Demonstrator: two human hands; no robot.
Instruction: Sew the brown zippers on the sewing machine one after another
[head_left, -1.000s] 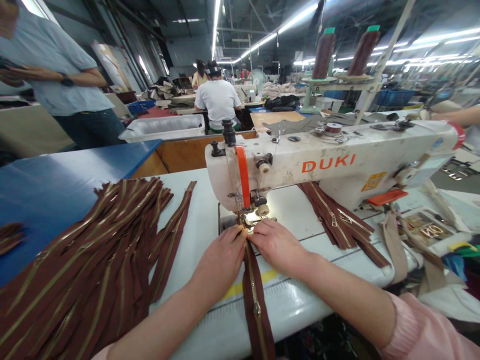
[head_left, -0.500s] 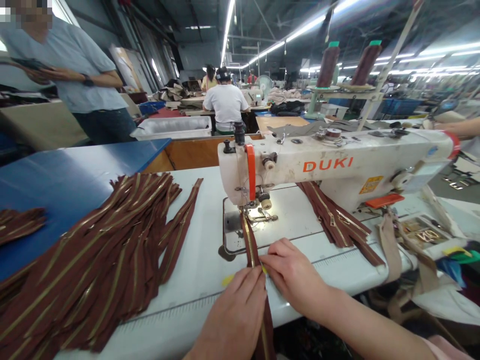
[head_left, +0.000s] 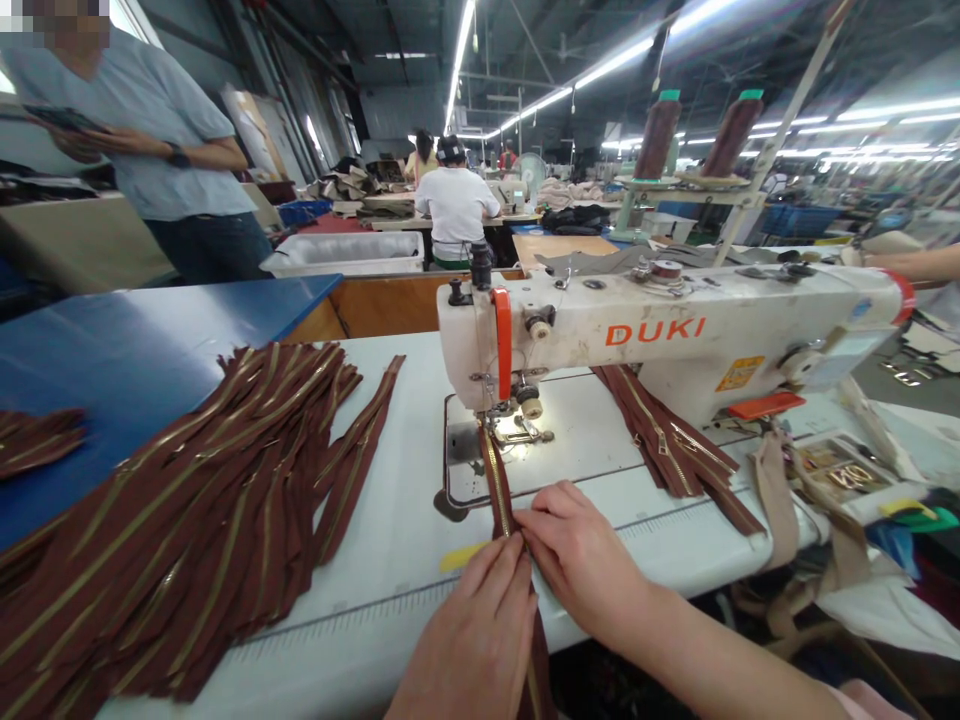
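Note:
A brown zipper [head_left: 496,480] with gold teeth runs from under the presser foot of the white sewing machine [head_left: 570,325] down over the table's front edge. My left hand [head_left: 480,615] is closed on it near that edge, fingers together on top of the tape. Just to the right, my right hand [head_left: 574,545] pinches the zipper's right side, its fingertips touching those of my left hand. Part of the zipper is hidden beneath my fingers. A yellow strip [head_left: 461,556] lies on the table by my left fingers.
A large heap of brown zippers [head_left: 247,480] covers the table's left side. Several more zippers [head_left: 667,440] lie right of the needle area. A parts tray [head_left: 840,468] and beige straps [head_left: 776,490] are at the right. A person [head_left: 142,140] stands at the left behind a blue table [head_left: 187,320].
Both hands keep their hold on the zipper and have barely moved. More of the yellow strip shows beside my left fingers. The view has shifted slightly.

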